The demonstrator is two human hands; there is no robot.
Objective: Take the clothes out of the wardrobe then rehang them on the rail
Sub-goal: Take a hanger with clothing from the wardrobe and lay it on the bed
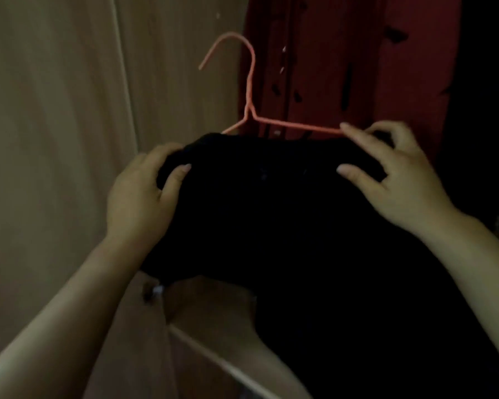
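A black garment (271, 214) fills the middle of the head view and drapes down to the lower right. A pink wire hanger (251, 90) rises from its top edge, hook pointing left. My left hand (144, 194) grips the garment's left shoulder. My right hand (386, 174) pinches the garment's right shoulder, its index finger lying along the hanger's right arm. The hanger's lower part is hidden inside the cloth. No rail is visible.
A red garment with dark marks (343, 67) hangs behind the hanger. A beige wardrobe panel (55, 125) stands on the left. Its lower edge and shelf (213, 326) run beneath my arms. Dark clothing (484, 110) lies at the far right.
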